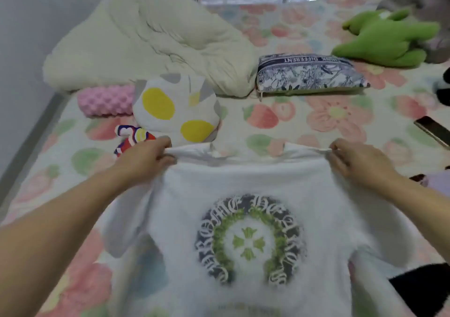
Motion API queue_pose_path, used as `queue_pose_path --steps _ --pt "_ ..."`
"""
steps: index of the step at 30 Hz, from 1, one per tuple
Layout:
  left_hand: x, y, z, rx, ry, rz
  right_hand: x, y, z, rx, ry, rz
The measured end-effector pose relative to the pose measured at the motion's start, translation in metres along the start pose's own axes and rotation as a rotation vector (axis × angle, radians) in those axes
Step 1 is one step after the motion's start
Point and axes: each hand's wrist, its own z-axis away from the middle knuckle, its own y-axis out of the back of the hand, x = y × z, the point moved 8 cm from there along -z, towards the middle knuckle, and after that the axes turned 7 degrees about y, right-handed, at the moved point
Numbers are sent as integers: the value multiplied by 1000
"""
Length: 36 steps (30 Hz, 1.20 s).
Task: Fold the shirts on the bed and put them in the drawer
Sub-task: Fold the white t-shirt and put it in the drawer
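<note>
A white T-shirt [246, 185] with a round dark and green print hangs spread out between my hands, over the near part of the floral bed [292, 112]. My left hand [146, 156] grips its left shoulder with curled fingers. My right hand [353, 158] pinches the right shoulder. The shirt's sleeves droop at both sides and its lower hem runs out of view at the bottom. No drawer is in view.
Beyond the shirt lie a white plush with yellow spots [175, 110], a pink roll [104, 100], a cream duvet [146, 41], a blue patterned pouch [309, 73] and a green plush [387, 39]. A phone [433, 130] lies at the right. A wall runs along the left.
</note>
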Motion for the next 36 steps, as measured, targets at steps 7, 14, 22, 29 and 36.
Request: queue_pose_path --steps 7,14,22,29,36 --pt "-54 -184 -2 212 244 101 21 -178 17 183 -276 6" --pt "-103 -286 161 183 738 499 16 -272 182 28 -712 -266" --pt "-109 -293 219 86 799 521 23 -273 274 -179 -812 -347" --pt "-145 -296 256 -94 840 331 49 -262 290 -221 -797 -166" --pt "-141 -298 274 -191 787 424 58 -254 323 -266 -831 -77"
